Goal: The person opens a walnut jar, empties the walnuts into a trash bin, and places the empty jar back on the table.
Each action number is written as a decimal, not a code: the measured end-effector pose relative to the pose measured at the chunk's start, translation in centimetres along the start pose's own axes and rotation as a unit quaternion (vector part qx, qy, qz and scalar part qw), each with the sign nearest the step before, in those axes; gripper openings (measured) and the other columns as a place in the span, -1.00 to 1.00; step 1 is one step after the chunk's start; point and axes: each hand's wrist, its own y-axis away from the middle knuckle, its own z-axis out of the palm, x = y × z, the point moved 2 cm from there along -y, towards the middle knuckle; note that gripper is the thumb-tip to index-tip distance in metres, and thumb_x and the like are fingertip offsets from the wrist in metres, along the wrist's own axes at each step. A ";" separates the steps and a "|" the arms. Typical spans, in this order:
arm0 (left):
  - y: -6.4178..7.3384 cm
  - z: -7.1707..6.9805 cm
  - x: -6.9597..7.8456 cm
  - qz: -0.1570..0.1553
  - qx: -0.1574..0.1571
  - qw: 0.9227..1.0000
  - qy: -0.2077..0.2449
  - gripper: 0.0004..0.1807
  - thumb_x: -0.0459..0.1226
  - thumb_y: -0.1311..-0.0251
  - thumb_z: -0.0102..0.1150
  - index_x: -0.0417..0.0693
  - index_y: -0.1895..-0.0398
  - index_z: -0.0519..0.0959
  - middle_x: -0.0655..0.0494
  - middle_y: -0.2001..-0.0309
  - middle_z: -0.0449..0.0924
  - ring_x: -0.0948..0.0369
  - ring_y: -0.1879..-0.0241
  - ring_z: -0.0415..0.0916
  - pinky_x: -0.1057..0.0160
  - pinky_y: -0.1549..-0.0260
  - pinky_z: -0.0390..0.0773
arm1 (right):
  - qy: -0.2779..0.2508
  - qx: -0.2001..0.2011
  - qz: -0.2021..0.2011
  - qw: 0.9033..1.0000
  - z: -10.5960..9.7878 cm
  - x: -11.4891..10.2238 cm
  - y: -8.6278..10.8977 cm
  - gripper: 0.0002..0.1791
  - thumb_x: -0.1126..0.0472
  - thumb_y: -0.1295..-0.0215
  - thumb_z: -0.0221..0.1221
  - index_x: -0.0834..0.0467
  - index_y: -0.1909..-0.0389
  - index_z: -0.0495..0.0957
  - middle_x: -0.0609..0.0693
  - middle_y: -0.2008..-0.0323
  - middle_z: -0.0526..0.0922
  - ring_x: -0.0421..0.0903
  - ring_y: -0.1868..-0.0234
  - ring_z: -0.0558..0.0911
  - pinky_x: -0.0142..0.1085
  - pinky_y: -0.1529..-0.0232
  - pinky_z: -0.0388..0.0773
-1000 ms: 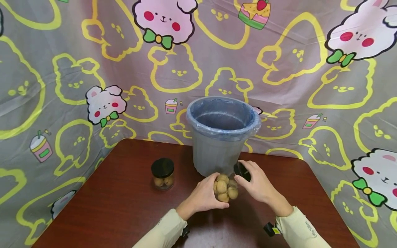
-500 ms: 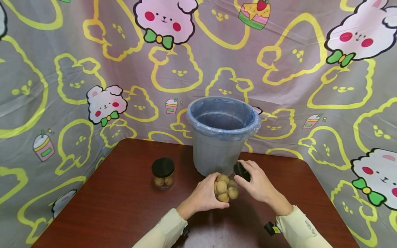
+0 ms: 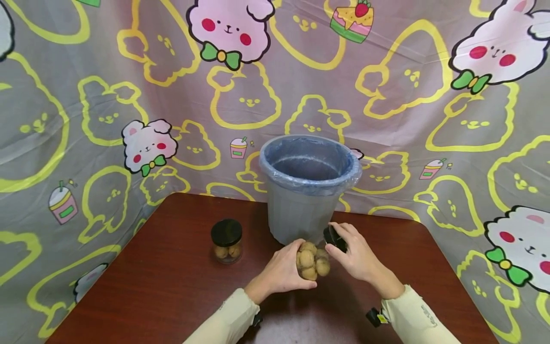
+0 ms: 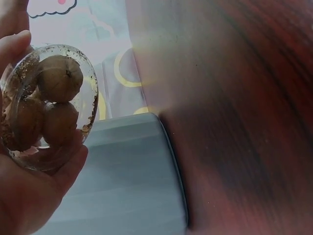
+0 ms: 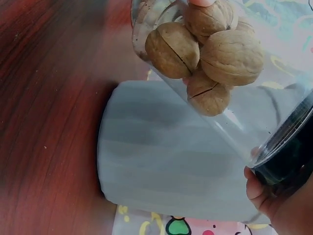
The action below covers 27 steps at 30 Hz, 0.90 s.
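Note:
My left hand (image 3: 281,272) grips a clear jar (image 3: 312,262) with several walnuts (image 5: 233,58) inside, holding it tilted on its side above the table. At the jar's right end, the fingers and thumb of my right hand (image 3: 362,255) grip a black lid (image 3: 335,237). In the right wrist view the lid meets the jar's mouth; whether it is screwed tight I cannot tell. The left wrist view shows the jar's clear base (image 4: 51,103), with walnuts and brown crumbs behind it.
A second clear jar (image 3: 227,254) with a black lid (image 3: 226,232) and walnuts stands upright to the left. Behind my hands stands a grey bin (image 3: 301,215) with a blue plastic liner (image 3: 307,181). A patterned cloth (image 3: 249,95) hangs behind the brown table (image 3: 172,286).

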 end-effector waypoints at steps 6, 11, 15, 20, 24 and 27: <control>0.1 0.2 -0.1 -0.004 -0.005 1.000 0.001 0.05 0.29 0.49 0.27 0.01 -0.15 0.17 0.25 0.15 0.36 0.36 0.28 0.37 0.30 0.35 0.43 | 0.007 -0.004 -0.019 1.000 0.1 0.2 0.1 -0.44 0.04 -0.13 0.11 0.26 -0.11 0.33 0.02 0.06 0.40 -0.14 0.10 0.36 -0.19 0.21 0.37; 0.4 0.4 -0.1 -0.004 -0.016 1.000 0.025 0.03 0.23 0.47 0.33 0.02 -0.15 0.16 0.25 0.15 0.37 0.36 0.28 0.38 0.30 0.34 0.42 | 0.006 -0.004 -0.053 0.999 0.1 0.2 0.1 -0.43 0.09 -0.09 0.14 0.24 -0.13 0.32 0.02 0.04 0.39 -0.14 0.09 0.35 -0.22 0.22 0.37; 0.6 0.5 -0.3 -0.011 -0.042 0.996 0.074 0.01 0.15 0.45 0.38 0.04 -0.16 0.14 0.26 0.14 0.38 0.36 0.26 0.38 0.32 0.32 0.41 | -0.002 -0.004 -0.097 0.995 0.0 0.0 0.1 -0.40 0.11 -0.04 0.18 0.17 -0.15 0.31 -0.03 0.02 0.37 -0.17 0.08 0.34 -0.26 0.23 0.38; 0.7 0.5 -0.6 -0.013 -0.058 0.993 0.105 0.02 0.15 0.45 0.38 0.04 -0.17 0.13 0.26 0.12 0.37 0.37 0.24 0.38 0.35 0.30 0.40 | -0.001 -0.013 -0.111 0.994 0.0 -0.1 -0.1 -0.36 0.09 -0.01 0.19 0.10 -0.18 0.28 -0.08 0.01 0.35 -0.22 0.07 0.32 -0.31 0.25 0.40; 0.7 0.5 -0.8 0.003 -0.072 0.991 0.116 0.04 0.18 0.46 0.37 0.00 -0.17 0.14 0.26 0.13 0.38 0.39 0.24 0.38 0.39 0.29 0.40 | -0.008 -0.023 -0.110 0.994 0.0 -0.1 0.0 -0.32 0.08 0.03 0.19 0.06 -0.19 0.27 -0.10 0.01 0.35 -0.22 0.10 0.32 -0.32 0.29 0.41; 0.7 0.4 -1.0 0.014 -0.079 0.989 0.123 0.02 0.18 0.46 0.37 -0.01 -0.15 0.16 0.25 0.16 0.40 0.40 0.26 0.39 0.42 0.31 0.40 | -0.017 -0.029 -0.113 0.993 0.0 0.0 0.0 -0.29 0.08 0.06 0.21 0.02 -0.20 0.25 -0.13 0.00 0.34 -0.23 0.09 0.32 -0.33 0.29 0.41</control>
